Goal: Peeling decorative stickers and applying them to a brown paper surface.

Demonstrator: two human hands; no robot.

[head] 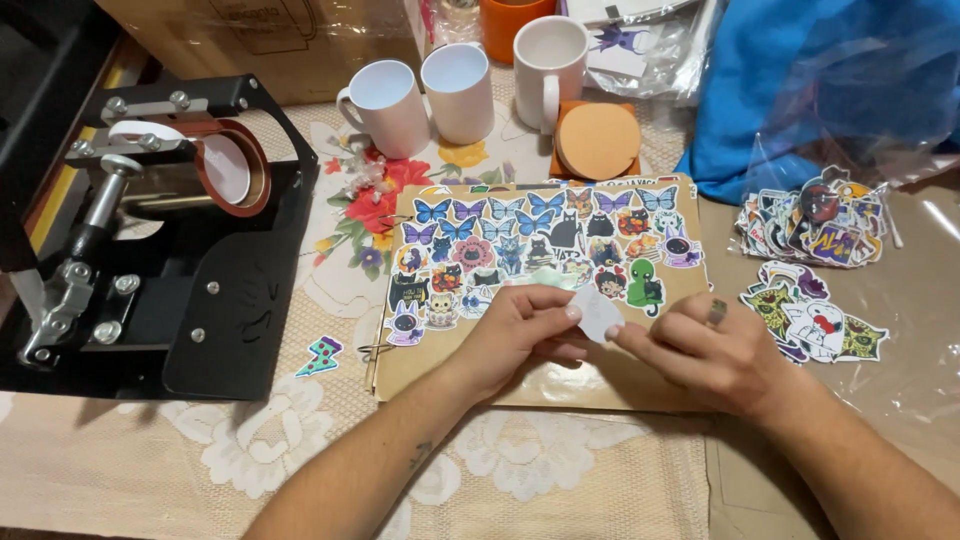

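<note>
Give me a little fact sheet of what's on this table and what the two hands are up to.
Left hand: pinches a small white sticker backing
Right hand: fingertips on the same piece; ring on one finger
Under hands: tan board covered with butterfly and cat stickers
Left side: black mug press, a mug clamped in it
Back: three white mugs, round cork coasters
Right: loose sticker piles, blue bag

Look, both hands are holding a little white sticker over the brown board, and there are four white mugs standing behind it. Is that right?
Not quite. The head view shows three white mugs, not four. The rest holds: the left hand and right hand hold a small white sticker together over the brown board.
</note>
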